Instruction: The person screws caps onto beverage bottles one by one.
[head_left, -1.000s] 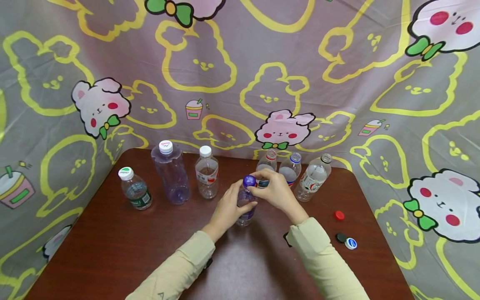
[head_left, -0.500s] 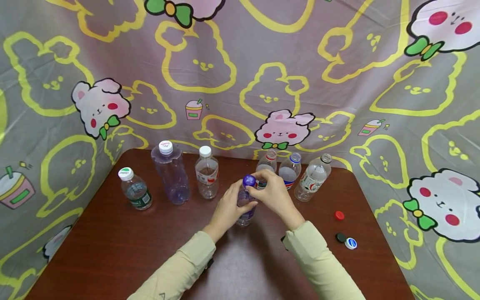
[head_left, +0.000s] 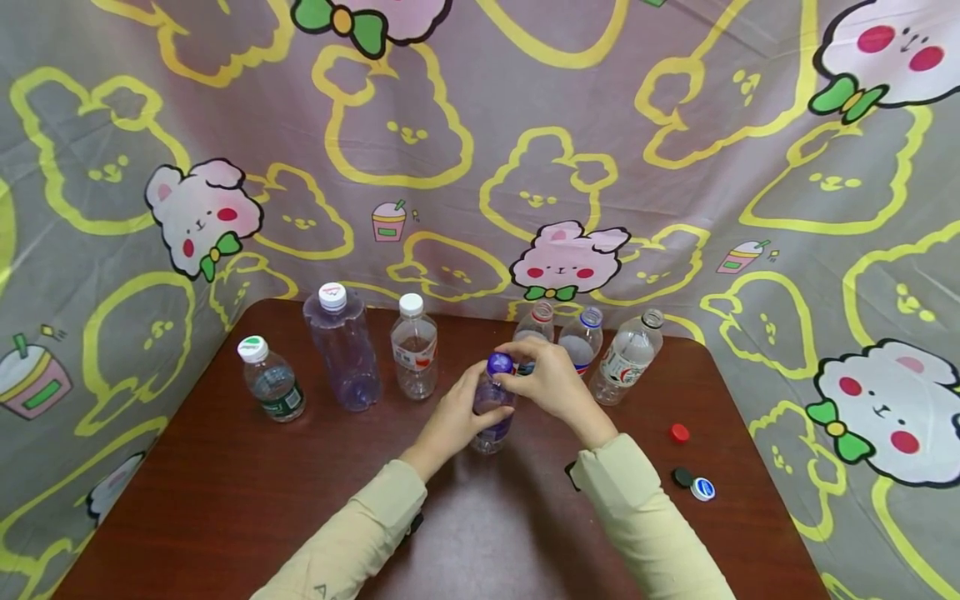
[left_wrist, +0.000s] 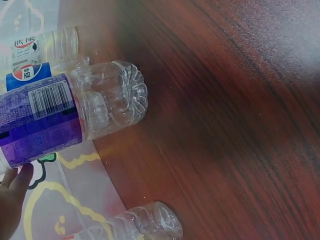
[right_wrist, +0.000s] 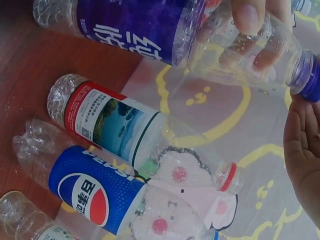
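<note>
In the head view a clear plastic bottle (head_left: 491, 433) with a purple label is upright between my hands. My left hand (head_left: 454, 414) grips its upper body, thumb in front. With thumb and fingers my right hand (head_left: 551, 379) pinches the purple cap (head_left: 499, 364) at the top. The right wrist view shows the cap (right_wrist: 311, 82) on the neck, with my right hand (right_wrist: 306, 145) against it and my left thumb (right_wrist: 247, 19) across the bottle's shoulder. In the left wrist view the purple label (left_wrist: 45, 120) and ribbed base show; whether the base touches the table cannot be told.
Three uncapped bottles stand behind my right hand, one with a Pepsi label (right_wrist: 95, 190). To the left are three capped bottles: a small green-labelled one (head_left: 276, 387), a tall purplish one (head_left: 345, 350) and a white-capped one (head_left: 415, 354). Red (head_left: 678, 433), black (head_left: 682, 477) and blue-white (head_left: 702, 489) caps lie right.
The right wrist and forearm shift slightly while the fingers stay at the purple cap. Bottle and left hand keep nearly the same place.
</note>
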